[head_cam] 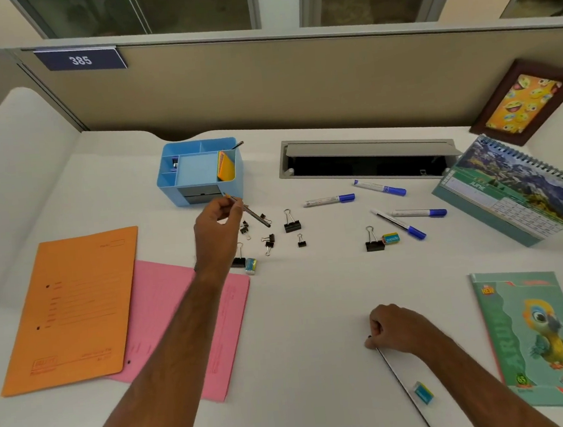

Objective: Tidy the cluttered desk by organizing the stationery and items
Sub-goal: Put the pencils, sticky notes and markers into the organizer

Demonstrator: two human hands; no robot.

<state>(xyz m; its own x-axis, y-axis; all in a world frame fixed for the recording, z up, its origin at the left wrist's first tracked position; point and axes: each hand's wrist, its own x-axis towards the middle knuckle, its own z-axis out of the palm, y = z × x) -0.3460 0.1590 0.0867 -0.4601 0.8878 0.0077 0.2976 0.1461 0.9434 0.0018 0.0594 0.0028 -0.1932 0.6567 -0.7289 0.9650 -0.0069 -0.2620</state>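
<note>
- Pinching a thin dark pencil [251,214] between thumb and fingertips, the left hand [218,230] holds it tilted in the air just in front of the blue organizer [200,171], above a scatter of binder clips [292,224].
- Curled over the end of a second pencil [402,386], the right hand [397,329] pinches it where it lies flat on the desk [315,299], a small eraser [424,393] just beside its shaft.
- Progress, as I judge it: early. The organizer already holds orange sticky notes [225,165], one pencil-like stick at its back corner and something small in a left cell.
- Left to do: four blue-capped markers [329,200] lie loose near the cable tray [367,158]; clips and two more erasers are spread mid-desk; the orange folder [74,309] overlaps the pink one [187,323]; a notebook [536,337] sits at the right.
- Materials: the organizer is smooth moulded plastic with square cells; clips are black metal with wire loops; folders are matte card; the calendar [516,189] is spiral-bound and glossy; the desk is plain white laminate.
</note>
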